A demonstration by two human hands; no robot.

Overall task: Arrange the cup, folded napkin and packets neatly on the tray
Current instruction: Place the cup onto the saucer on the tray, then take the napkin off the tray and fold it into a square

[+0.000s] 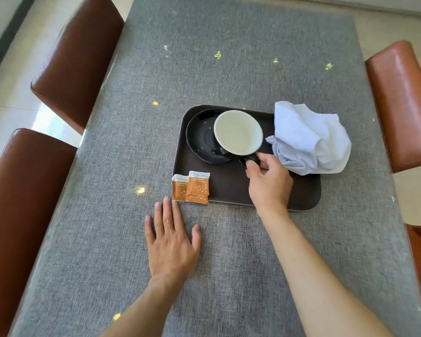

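- Your left hand (171, 242) lies flat on the grey tabletop (229, 69), palm down, fingers (167, 212) spread and straight, holding nothing.
- Just beyond those fingertips sit the orange packets (192, 188), overlapping one another at the near left corner of the tray (304, 195); the leftmost hangs over the tray's edge toward the tabletop, and your middle fingertip is just beside it, whether touching you cannot tell.
- Farther out, on the left part of the tray, a black saucer (201, 137) lies flat.
- The cup (238, 132) is white inside and dark outside, tilted with its mouth facing you, over the saucer's right side.
- Your right hand (269, 183) reaches over the tray, its fingers curled closed around the cup's dark handle (249, 159), thumb on the near side.
- Right of those fingers, close by the knuckles, the pale blue napkin (309, 139) sits crumpled in a heap on the tray's far right corner, spilling over the right rim.
- Brown leather chairs (78, 62) stand along both sides of the tabletop.
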